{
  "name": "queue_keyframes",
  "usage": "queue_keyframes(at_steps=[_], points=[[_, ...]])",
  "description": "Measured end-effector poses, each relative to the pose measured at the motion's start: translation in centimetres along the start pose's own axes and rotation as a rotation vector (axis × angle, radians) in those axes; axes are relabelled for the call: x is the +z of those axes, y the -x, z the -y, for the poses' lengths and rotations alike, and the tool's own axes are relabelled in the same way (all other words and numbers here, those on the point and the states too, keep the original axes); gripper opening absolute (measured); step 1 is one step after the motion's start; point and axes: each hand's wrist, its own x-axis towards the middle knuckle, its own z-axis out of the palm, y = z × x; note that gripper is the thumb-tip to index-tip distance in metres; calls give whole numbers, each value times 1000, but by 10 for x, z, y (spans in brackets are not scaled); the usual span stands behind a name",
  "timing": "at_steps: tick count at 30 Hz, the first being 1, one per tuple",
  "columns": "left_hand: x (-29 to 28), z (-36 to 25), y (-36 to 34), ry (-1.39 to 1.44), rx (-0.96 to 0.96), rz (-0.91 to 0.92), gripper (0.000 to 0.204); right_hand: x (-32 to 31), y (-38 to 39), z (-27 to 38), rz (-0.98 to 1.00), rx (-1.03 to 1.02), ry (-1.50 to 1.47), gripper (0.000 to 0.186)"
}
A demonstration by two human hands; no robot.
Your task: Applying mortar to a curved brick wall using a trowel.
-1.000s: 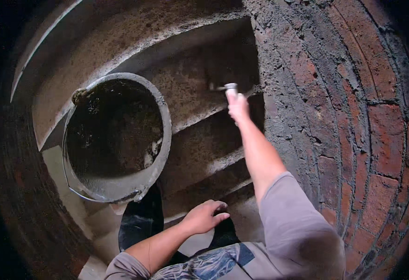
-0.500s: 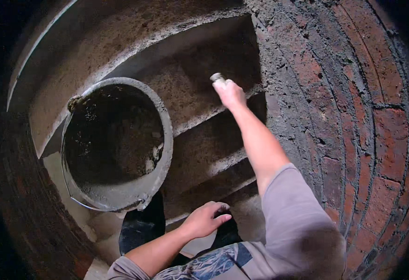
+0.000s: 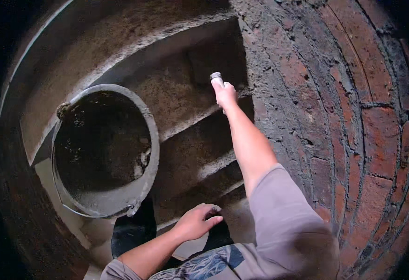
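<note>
Presumably for reach, a pale cylindrical handle (image 3: 216, 80) is gripped by the right hand (image 3: 225, 96); fingers of the left hand (image 3: 196, 223) are held loosely parted.

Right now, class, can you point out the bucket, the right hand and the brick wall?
Bucket (image 3: 154, 140), head view: right side of its rim.
Right hand (image 3: 226, 95), head view: middle of the hand.
Brick wall (image 3: 381, 128), head view: a red brick's face.

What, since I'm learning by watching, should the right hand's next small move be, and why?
Probably a short, controlled stroke of the light-handled tool across the stair step: the right hand grips it over that step, near the rough brick wall. Its working end is too dark to make out, so I'd go gently.
</note>
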Motion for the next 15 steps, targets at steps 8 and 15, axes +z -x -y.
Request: queue_keyframes(at_steps=[8, 15], points=[[-1, 2, 1, 4, -6, -37, 31, -34, 43, -12, -64, 219, -294, 37], [0, -2, 0, 26, -40, -22, 32, -74, 56, -42, -168, 51, 160, 41]])
